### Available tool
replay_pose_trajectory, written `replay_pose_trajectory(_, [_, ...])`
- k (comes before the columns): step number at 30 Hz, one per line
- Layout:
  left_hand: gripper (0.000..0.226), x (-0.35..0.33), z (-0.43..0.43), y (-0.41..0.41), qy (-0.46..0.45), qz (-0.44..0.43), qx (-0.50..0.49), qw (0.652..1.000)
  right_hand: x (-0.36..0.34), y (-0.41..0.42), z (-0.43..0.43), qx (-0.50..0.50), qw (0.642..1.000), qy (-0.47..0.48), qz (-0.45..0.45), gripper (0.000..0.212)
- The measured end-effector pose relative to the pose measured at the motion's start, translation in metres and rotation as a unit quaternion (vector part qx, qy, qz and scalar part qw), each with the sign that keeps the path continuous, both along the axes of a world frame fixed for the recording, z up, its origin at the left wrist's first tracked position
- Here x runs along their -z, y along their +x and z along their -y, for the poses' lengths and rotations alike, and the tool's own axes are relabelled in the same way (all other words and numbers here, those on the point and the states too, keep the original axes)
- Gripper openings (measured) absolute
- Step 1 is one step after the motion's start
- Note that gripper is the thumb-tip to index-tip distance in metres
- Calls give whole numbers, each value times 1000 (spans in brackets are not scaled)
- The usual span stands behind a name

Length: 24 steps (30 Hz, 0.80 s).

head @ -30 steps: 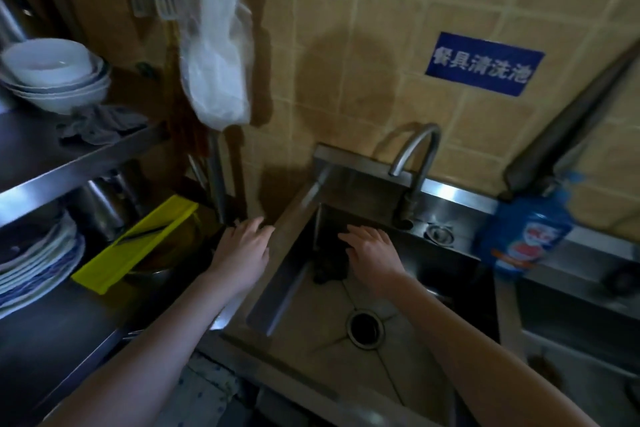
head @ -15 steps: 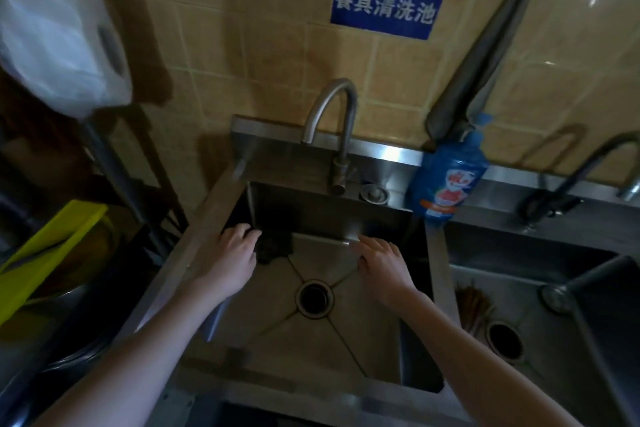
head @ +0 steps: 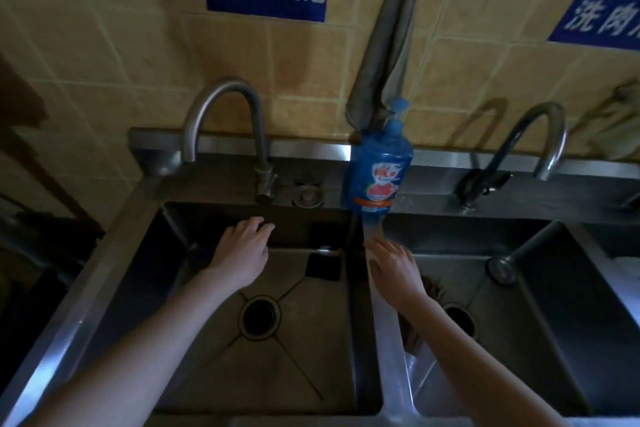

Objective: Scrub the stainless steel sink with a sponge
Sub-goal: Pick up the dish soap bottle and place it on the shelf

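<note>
Head view: the sponge point(head: 323, 265) lies loose at the back of the left sink point(head: 277, 374) floor, neither hand on it. Left hand point(head: 242, 253) hovers over the basin, fingers loosely spread, empty; right hand point(head: 394, 267) over the divider, fingers straight, empty, just below the soap bottle point(head: 379, 173). Risk, we judge: a careless reach tips that tall plastic bottle. Sink is dull steel, creased toward a round drain point(head: 259, 317); sponge dark, flat, rectangular

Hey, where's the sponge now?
In the head view, the dark sponge lies in the left basin near its back right corner, between the left hand and right hand, touched by neither.
</note>
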State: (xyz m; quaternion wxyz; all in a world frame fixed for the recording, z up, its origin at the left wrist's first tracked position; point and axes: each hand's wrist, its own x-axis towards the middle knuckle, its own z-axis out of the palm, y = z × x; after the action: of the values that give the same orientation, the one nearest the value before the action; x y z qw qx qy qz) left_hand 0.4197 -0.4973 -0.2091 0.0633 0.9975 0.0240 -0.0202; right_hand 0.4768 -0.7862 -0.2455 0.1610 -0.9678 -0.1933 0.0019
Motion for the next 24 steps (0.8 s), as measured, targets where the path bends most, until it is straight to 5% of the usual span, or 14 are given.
replay_pose_trajectory(15, [68,-38,101,168,-138,83,4,987,4,119,49,123,972,167,-110,77])
replay_pose_trajectory(24, [94,-44,129,237,-259,81,21,962,-2,183,27,69,926,349,-124,94])
